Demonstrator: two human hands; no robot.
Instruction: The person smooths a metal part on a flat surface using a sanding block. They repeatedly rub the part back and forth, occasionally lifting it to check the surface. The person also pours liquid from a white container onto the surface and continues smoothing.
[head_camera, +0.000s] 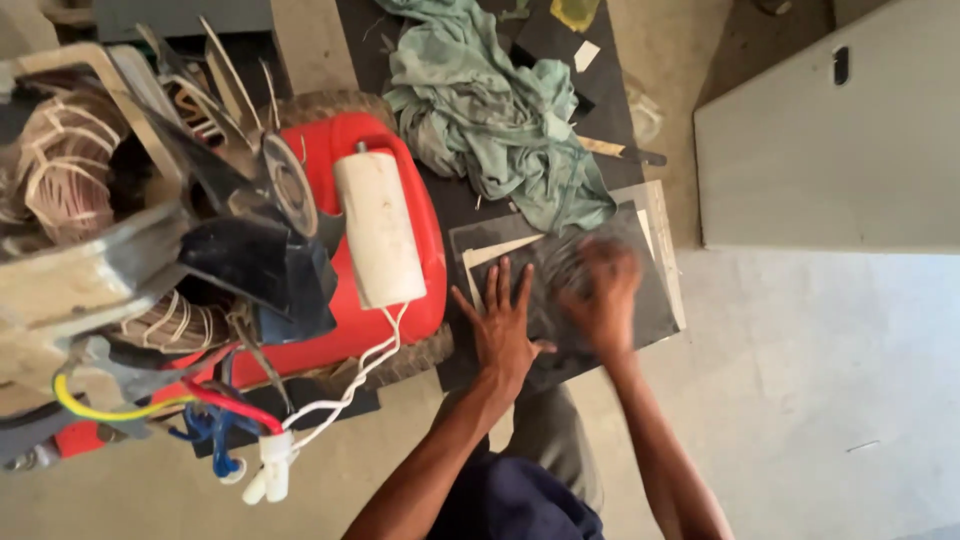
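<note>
Motor windings (70, 170) nearest; left hand (503, 325) flat, open on dark sheet (650, 300); right hand (603, 290) blurred, grip unclear.

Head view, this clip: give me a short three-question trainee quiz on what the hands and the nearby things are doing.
1. True or false: the left hand lies flat with fingers spread on the dark sheet.
2. Multiple choice: what lies bunched up behind the sheet? A) a green cloth B) a coil of rope C) a cardboard box
3. Fill in: the white cylinder rests on a ___ housing.

Key
1. True. The right hand is on the same sheet, blurred.
2. A, the green cloth.
3. Red: the red housing, with white wires running down from the cylinder.
</note>
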